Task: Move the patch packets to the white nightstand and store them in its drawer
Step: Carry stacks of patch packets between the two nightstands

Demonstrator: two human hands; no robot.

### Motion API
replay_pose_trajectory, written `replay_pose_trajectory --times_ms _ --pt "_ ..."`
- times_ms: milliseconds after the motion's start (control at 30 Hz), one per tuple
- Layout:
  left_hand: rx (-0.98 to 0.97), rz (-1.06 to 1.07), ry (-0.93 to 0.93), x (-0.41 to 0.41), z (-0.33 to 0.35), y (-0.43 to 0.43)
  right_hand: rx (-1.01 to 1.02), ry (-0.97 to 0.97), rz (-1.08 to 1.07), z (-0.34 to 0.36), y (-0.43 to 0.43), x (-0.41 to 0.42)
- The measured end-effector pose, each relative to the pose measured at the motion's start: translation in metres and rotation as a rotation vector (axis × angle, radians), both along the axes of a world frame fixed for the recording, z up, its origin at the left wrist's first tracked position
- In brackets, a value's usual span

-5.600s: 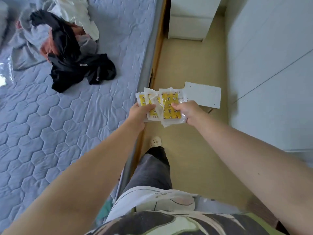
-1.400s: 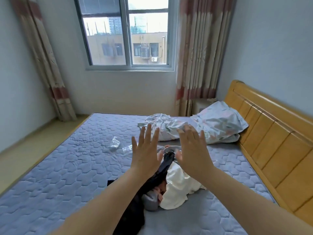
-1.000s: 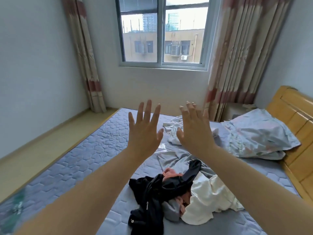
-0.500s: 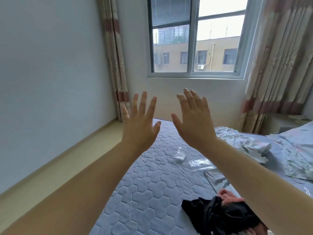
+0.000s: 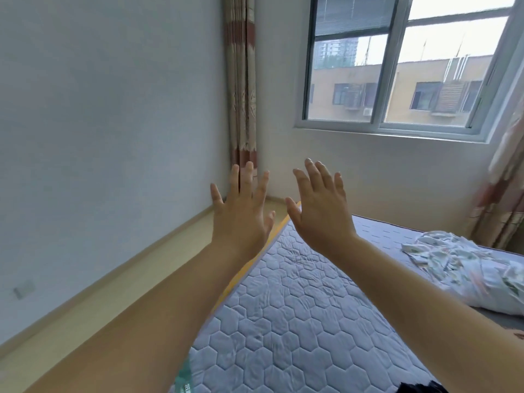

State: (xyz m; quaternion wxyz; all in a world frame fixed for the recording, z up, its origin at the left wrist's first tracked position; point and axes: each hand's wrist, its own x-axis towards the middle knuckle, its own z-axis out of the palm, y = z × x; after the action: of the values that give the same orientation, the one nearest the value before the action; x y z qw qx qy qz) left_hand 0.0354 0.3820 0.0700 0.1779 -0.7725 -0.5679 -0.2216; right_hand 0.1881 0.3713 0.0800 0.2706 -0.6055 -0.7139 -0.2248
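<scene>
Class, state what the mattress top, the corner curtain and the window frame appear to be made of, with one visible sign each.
Mattress top: quilted fabric, matt; stitched hexagons, slight puckers.
Corner curtain: woven cloth, probably; it hangs in soft folds.
Window frame: likely painted metal or plastic; smooth grey bars.

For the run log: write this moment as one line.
left hand: open, empty | right hand: open, empty | patch packets: not in view | nightstand: not in view

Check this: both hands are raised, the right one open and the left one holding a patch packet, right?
No. The head view shows the left hand holding nothing, fingers straight and spread. Both are raised, and the right hand is open too.
</scene>
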Motion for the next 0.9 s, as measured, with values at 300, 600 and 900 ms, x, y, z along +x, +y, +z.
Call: replay_pose_trajectory --times_ms 300,600,900 --pt "-0.046 0.026 0.069 -0.109 0.007 0.153 -0.015 0.034 -0.033 -0.012 0.15 -0.105" --pt "-0.02 0.002 0.134 -0.229 0.008 0.293 -0.035 0.01 -0.073 -0.008 0.286 -0.219" --pt "-0.001 -0.091 0.141 -0.396 -0.001 0.425 -0.01 0.03 -0.169 -0.021 0.398 -0.387"
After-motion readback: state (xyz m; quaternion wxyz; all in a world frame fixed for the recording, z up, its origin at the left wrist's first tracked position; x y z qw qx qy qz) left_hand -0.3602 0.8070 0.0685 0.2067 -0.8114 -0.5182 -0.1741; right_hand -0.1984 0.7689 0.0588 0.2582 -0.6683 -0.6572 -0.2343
